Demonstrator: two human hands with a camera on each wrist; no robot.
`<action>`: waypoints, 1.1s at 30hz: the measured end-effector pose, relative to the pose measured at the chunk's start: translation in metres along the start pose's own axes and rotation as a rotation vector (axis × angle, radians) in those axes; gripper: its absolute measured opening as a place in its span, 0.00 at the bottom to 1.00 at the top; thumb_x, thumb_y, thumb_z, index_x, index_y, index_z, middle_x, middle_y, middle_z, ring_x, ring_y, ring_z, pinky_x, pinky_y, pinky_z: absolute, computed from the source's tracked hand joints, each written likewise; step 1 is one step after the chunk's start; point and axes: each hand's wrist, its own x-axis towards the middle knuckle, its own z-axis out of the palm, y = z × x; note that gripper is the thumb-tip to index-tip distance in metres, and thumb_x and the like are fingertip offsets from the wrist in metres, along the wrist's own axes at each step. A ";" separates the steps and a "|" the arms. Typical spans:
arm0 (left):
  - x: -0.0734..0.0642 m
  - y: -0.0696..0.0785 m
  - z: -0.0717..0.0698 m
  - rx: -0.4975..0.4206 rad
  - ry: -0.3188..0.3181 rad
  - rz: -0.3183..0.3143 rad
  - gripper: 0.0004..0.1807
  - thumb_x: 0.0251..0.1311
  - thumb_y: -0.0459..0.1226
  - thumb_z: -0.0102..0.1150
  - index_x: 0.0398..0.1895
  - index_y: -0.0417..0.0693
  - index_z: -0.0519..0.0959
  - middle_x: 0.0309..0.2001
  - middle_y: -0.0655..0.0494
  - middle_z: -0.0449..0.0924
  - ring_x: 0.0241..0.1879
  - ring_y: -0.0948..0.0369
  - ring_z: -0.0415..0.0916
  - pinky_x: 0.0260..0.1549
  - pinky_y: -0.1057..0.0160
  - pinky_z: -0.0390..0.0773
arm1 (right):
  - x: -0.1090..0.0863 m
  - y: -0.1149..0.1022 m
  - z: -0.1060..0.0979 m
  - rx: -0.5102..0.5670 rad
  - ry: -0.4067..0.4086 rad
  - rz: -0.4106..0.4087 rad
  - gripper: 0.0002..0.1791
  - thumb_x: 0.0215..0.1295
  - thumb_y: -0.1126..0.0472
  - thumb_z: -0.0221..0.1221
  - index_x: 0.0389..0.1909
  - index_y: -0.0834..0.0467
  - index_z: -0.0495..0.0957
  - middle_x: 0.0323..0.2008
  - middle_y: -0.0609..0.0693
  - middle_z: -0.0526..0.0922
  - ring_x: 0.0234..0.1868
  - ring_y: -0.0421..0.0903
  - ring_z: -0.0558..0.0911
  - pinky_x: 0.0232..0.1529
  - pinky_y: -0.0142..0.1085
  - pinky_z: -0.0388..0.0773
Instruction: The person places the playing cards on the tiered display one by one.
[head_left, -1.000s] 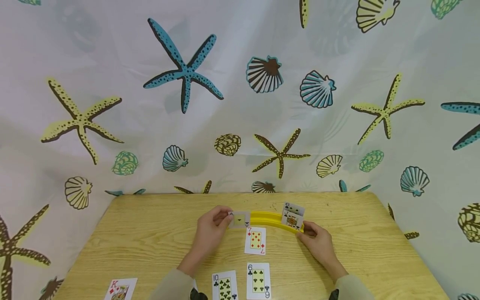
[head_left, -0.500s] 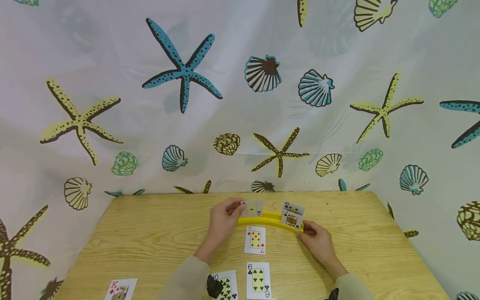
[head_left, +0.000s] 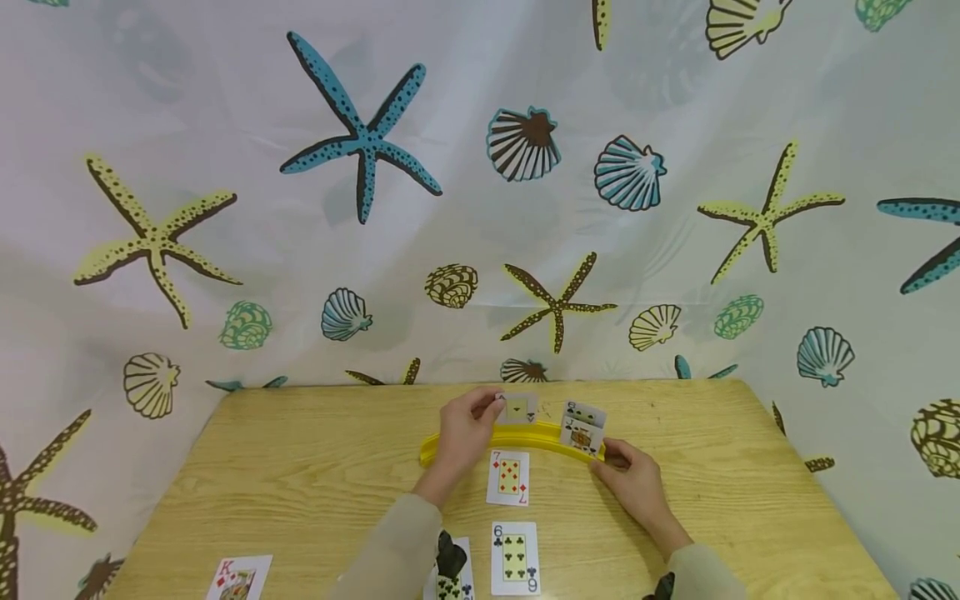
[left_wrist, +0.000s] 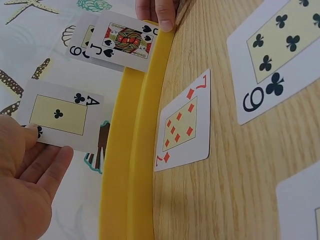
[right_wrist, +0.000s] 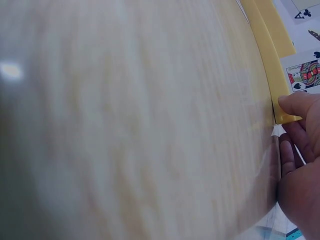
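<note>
My left hand [head_left: 462,429] pinches the ace of clubs [head_left: 519,408] by one end between thumb and fingers. The card is over the curved yellow card holder [head_left: 517,435], apart from its slot in the left wrist view. At the holder's right end, my right hand [head_left: 633,479] grips the yellow plastic with the thumb in front. A jack of spades [left_wrist: 127,40] stands in the holder near that hand. Behind it another black-suited card [head_left: 587,412] is partly covered, its number hard to tell.
Before the holder, a seven of diamonds [head_left: 508,477] and a six of clubs [head_left: 515,558] lie face up on the wooden table [head_left: 322,467]. A ten of clubs [head_left: 459,575] is partly hidden by the left wrist. A king of diamonds [head_left: 240,579] lies front left.
My left hand has carried the ace of clubs rightward and up, from the holder's left end towards its middle. The right hand stays on the holder's end.
</note>
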 end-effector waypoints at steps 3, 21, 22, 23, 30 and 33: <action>0.002 0.001 0.004 -0.004 -0.006 -0.006 0.11 0.73 0.32 0.63 0.53 0.42 0.87 0.46 0.47 0.90 0.41 0.56 0.84 0.45 0.62 0.86 | 0.000 -0.001 0.000 0.006 0.004 -0.009 0.27 0.67 0.62 0.71 0.65 0.66 0.79 0.56 0.63 0.87 0.53 0.55 0.87 0.52 0.39 0.86; 0.011 0.004 0.021 0.036 -0.061 0.017 0.09 0.74 0.33 0.62 0.51 0.42 0.87 0.45 0.47 0.90 0.41 0.56 0.84 0.42 0.63 0.84 | 0.001 0.001 0.000 0.008 0.009 -0.018 0.26 0.67 0.63 0.71 0.64 0.66 0.80 0.55 0.64 0.87 0.51 0.54 0.88 0.48 0.31 0.85; 0.011 0.004 0.022 0.041 -0.062 0.019 0.09 0.74 0.33 0.62 0.51 0.42 0.87 0.45 0.47 0.90 0.40 0.56 0.84 0.41 0.63 0.84 | 0.001 0.001 0.000 0.008 0.010 -0.019 0.26 0.67 0.63 0.71 0.64 0.66 0.80 0.55 0.63 0.87 0.51 0.54 0.88 0.48 0.31 0.85; 0.012 0.004 0.022 0.044 -0.065 0.017 0.09 0.74 0.33 0.62 0.52 0.42 0.87 0.45 0.47 0.90 0.40 0.56 0.84 0.41 0.63 0.84 | 0.001 0.001 0.000 0.006 0.013 -0.021 0.26 0.67 0.63 0.71 0.64 0.66 0.80 0.54 0.63 0.87 0.51 0.54 0.88 0.48 0.31 0.85; 0.012 0.003 0.025 0.049 -0.090 0.001 0.10 0.75 0.34 0.61 0.53 0.41 0.87 0.45 0.47 0.90 0.41 0.56 0.84 0.41 0.62 0.85 | 0.001 0.002 0.000 0.002 0.010 -0.015 0.26 0.66 0.63 0.71 0.64 0.67 0.80 0.54 0.63 0.87 0.51 0.53 0.88 0.47 0.29 0.84; 0.012 0.002 0.026 0.046 -0.095 0.003 0.10 0.75 0.34 0.61 0.53 0.42 0.86 0.46 0.47 0.89 0.41 0.56 0.84 0.42 0.60 0.86 | 0.001 0.002 0.000 0.007 0.004 -0.005 0.27 0.66 0.63 0.71 0.64 0.66 0.80 0.55 0.63 0.87 0.51 0.53 0.88 0.46 0.25 0.81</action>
